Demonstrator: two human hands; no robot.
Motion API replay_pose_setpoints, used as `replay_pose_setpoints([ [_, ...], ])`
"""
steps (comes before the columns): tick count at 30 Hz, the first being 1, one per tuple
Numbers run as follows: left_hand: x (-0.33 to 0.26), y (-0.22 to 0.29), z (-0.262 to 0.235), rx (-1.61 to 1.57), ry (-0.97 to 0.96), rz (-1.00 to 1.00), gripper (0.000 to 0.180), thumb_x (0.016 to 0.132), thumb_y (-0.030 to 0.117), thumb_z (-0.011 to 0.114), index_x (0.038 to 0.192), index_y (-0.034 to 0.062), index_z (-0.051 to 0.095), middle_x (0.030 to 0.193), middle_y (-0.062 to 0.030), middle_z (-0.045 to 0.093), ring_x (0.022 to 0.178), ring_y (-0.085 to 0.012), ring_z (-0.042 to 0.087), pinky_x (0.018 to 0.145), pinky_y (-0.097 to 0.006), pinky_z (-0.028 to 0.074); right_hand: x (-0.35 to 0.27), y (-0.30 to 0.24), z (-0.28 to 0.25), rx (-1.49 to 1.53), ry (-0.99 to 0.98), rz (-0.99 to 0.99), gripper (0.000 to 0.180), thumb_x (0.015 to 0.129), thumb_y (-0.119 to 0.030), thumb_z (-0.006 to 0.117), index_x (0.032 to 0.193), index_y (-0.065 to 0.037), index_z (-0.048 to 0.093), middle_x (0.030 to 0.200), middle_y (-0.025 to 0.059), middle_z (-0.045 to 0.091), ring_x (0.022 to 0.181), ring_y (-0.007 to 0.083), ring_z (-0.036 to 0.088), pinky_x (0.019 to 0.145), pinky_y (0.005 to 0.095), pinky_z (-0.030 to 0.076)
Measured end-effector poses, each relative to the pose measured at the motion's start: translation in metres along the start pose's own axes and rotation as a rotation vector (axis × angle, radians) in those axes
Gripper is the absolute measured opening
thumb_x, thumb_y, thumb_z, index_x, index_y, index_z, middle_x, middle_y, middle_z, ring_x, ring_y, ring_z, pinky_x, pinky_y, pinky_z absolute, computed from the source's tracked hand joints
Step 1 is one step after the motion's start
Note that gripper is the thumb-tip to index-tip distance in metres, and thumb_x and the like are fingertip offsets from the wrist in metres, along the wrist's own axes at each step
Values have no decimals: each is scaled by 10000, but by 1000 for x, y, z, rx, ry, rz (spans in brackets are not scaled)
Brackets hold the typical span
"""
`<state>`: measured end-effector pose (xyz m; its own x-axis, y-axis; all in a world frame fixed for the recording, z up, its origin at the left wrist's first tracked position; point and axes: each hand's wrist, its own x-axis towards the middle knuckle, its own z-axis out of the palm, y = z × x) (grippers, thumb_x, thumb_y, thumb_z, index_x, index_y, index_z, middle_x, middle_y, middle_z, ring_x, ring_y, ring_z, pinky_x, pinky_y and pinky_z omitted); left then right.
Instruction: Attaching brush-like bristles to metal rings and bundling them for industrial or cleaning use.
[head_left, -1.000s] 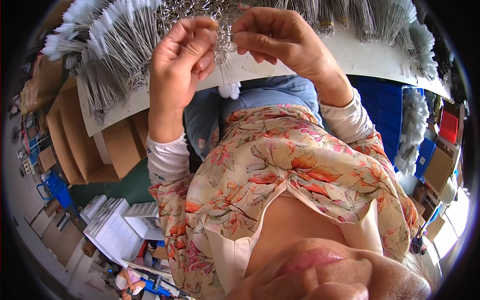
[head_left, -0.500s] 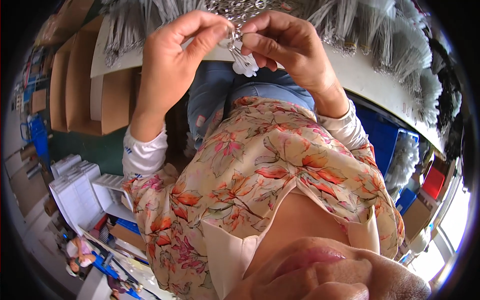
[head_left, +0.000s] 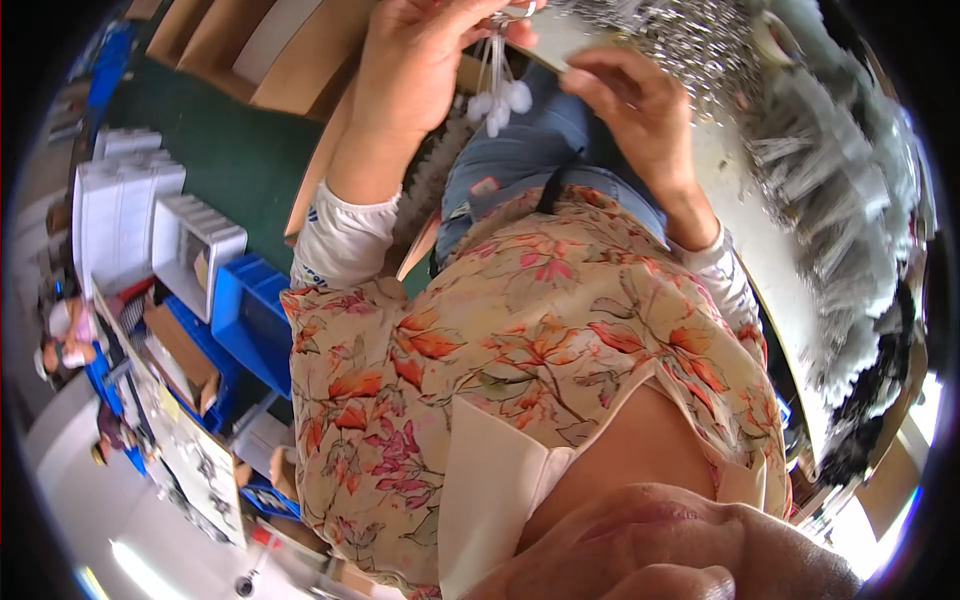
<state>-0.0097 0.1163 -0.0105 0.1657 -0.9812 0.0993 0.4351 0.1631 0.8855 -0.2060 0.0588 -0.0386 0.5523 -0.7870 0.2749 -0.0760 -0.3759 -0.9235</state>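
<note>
Relative to the earlier frames, the right hand (head_left: 645, 115) has separated from the brush bundle (head_left: 498, 108), and the left hand (head_left: 410, 70) has carried the bundle up to the upper edge of the view. The view has also turned: the table (head_left: 720, 150) now runs down the right side.

Left hand: thumb and fingers pinch the bundle at its metal ring (head_left: 522, 10); the fingertips are partly cut off by the upper edge. The bundle hangs below the fingers, with thin stems pointing down and white tufted ends slightly fanned. It is suspended in front of the jeans (head_left: 540, 150), clear of the table surface.

Right hand: fingers bent, thumb close to the index finger, positioned at the near edge of the table and apart from the bundle. Whether anything is gripped between the fingertips cannot be determined.

Table contents: a heap of small metal parts (head_left: 690, 50) lies beyond the right hand. Grey-white brushes (head_left: 840, 190) are massed to its right.

Surroundings: an open cardboard box (head_left: 270, 50) stands at upper left; a white crate (head_left: 120, 215) and a blue crate (head_left: 250, 315) stand below it.
</note>
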Motion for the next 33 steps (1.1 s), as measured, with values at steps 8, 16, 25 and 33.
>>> replay_pose_setpoints([
  [8,-67,-124,-153,1036,-69,-344,130,896,164,530,888,44,580,769,-57,624,664,-136,592,628,-276,478,-50,35,-37,159,-47,509,139,866,-64,615,941,52,626,778,66,640,717,103,598,692,222,487],
  [16,-12,-242,-192,1353,-145,-250,161,815,195,589,926,84,621,851,-174,644,842,-369,610,737,-432,486,-62,45,-40,157,-42,626,146,870,-81,623,951,40,631,798,56,636,707,97,597,675,223,492],
  [25,-11,-264,-241,1153,519,-238,272,803,293,643,977,90,689,917,-134,684,865,-296,656,767,-367,505,-56,41,-49,162,-30,683,122,865,-65,623,940,31,637,791,42,637,707,90,593,669,222,495],
  [33,67,0,-166,844,756,573,151,902,59,541,999,-51,575,969,-147,643,865,-196,619,817,-292,495,0,9,-78,223,-119,493,107,847,-51,633,920,27,638,770,55,646,692,87,609,631,231,501],
])
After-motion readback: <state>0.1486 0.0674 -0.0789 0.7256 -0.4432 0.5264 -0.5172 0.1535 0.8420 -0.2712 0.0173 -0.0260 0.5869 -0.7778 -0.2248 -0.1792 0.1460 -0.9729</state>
